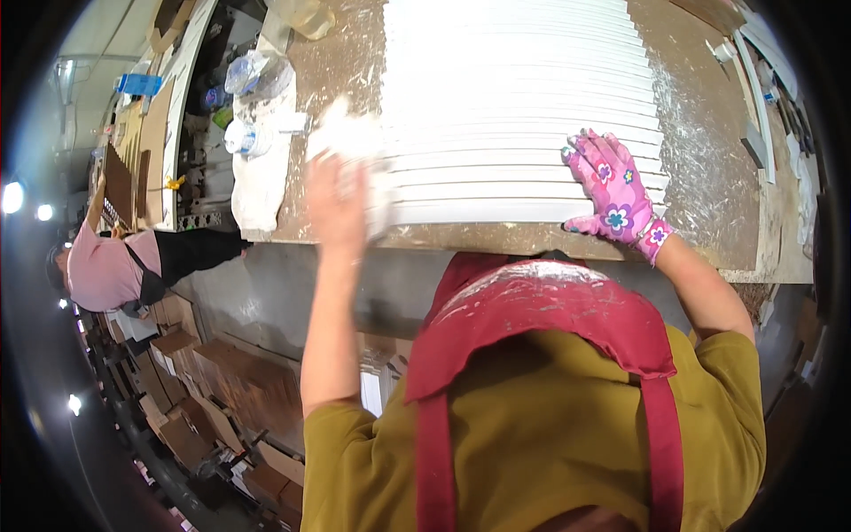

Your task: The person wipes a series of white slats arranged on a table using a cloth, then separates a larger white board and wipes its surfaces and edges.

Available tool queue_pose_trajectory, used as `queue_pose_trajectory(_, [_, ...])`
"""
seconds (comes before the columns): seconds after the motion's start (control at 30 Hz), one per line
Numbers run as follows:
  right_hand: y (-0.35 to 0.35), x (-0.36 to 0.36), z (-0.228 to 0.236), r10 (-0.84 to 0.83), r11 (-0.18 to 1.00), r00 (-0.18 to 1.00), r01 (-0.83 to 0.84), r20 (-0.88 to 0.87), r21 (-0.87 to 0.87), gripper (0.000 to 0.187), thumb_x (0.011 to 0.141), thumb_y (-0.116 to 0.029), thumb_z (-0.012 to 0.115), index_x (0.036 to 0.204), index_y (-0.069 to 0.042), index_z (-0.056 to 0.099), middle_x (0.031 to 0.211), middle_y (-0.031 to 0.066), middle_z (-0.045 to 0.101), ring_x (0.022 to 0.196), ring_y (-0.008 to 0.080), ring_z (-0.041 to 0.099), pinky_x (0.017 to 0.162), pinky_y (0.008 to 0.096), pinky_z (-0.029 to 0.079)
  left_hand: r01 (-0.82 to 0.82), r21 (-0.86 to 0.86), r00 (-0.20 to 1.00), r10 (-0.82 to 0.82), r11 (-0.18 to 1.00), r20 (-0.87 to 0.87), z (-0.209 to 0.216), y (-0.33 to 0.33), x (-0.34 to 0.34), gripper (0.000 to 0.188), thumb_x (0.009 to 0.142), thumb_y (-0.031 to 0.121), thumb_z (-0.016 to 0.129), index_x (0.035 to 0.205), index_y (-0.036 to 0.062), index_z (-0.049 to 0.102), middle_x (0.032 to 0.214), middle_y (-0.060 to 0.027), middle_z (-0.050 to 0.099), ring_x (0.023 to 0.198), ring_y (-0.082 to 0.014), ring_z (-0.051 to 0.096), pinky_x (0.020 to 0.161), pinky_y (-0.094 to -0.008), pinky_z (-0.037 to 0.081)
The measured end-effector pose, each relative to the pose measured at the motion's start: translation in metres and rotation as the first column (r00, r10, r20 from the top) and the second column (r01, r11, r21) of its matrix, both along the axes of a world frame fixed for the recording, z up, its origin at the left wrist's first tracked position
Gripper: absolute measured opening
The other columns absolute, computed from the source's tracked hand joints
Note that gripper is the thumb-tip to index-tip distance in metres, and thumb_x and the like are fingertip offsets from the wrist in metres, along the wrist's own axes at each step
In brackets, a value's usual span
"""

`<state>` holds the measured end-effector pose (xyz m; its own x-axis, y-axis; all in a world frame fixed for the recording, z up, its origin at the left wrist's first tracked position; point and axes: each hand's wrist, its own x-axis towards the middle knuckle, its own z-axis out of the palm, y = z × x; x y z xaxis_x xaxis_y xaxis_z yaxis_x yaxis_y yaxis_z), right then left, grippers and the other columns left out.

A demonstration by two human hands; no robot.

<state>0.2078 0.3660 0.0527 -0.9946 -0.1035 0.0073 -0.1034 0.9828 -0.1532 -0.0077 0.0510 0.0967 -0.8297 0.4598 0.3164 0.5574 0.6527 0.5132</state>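
White slats [523, 115] lie side by side in a wide stack across the brown workbench [341, 62], their ends forming stepped edges. My left hand [337, 199], bare and smeared by motion, is at the left ends of the nearest slats. With it moves a blurred white cloth [347, 133], bunched in front of and beside the fingers; the exact grip is hard to see. My right hand [612, 186] wears a pink flowered glove. It rests flat near the right ends of the slats, fingers stretched forward and thumb out to the side.
Left of the slats, a small white bottle [241, 137] and clear plastic containers [257, 75] stand on a whitish sheet [259, 191]. A clear tub [306, 16] sits farther back. At far left another person [115, 270] works at a bench. Cardboard boxes [244, 377] stack behind me.
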Motion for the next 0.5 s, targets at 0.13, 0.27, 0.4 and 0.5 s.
queue_pose_trajectory(0.13, [-0.004,-0.004,0.009,0.025,1.0,0.997,-0.026,-0.068,-0.013,0.091,0.07,-0.064,0.064,0.136,-0.003,0.045,0.142,0.0193,0.041,0.138,0.0364,0.03,0.114,0.0509,0.018,0.433,-0.223,0.879,-0.464,0.873,-0.11,-0.04,0.098,0.075,0.034,0.083,0.032,0.065,0.111,0.014,0.064,0.126,-0.0142,0.053,0.117,-0.0345,0.047,0.099,-0.0498,0.035])
queue_pose_trajectory(0.27, [-0.004,0.002,0.013,-0.056,0.998,0.997,0.056,0.054,0.005,0.09,0.072,-0.064,0.063,0.136,-0.003,0.045,0.143,0.0183,0.041,0.138,0.0359,0.03,0.115,0.0496,0.017,0.233,-0.246,0.967,-0.25,0.941,-0.044,-0.068,0.025,0.021,0.031,0.089,0.021,0.058,0.118,0.0136,0.063,0.127,-0.0082,0.055,0.121,-0.0301,0.045,0.104,-0.0476,0.032])
queue_pose_trajectory(0.4, [0.002,-0.003,0.006,-0.007,0.999,1.0,0.007,0.006,-0.036,0.092,0.07,-0.06,0.068,0.138,-0.004,0.042,0.144,0.0179,0.039,0.139,0.0378,0.028,0.115,0.0503,0.018,-0.206,-0.163,0.978,0.206,0.965,-0.013,-0.037,-0.055,-0.034,0.025,0.091,0.008,0.052,0.11,-0.0022,0.065,0.12,-0.0211,0.057,0.109,-0.0357,0.057,0.098,-0.0407,0.044])
queue_pose_trajectory(0.5, [0.001,0.004,0.004,-0.026,0.996,0.999,0.023,-0.027,-0.082,0.092,0.069,-0.058,0.069,0.139,-0.005,0.042,0.145,0.0183,0.038,0.139,0.0407,0.026,0.115,0.0517,0.019,0.205,-0.012,0.978,-0.206,0.979,-0.033,-0.008,0.053,0.001,0.027,0.087,0.015,0.059,0.112,0.0064,0.066,0.123,-0.0153,0.056,0.12,-0.0324,0.049,0.1,-0.0444,0.041])
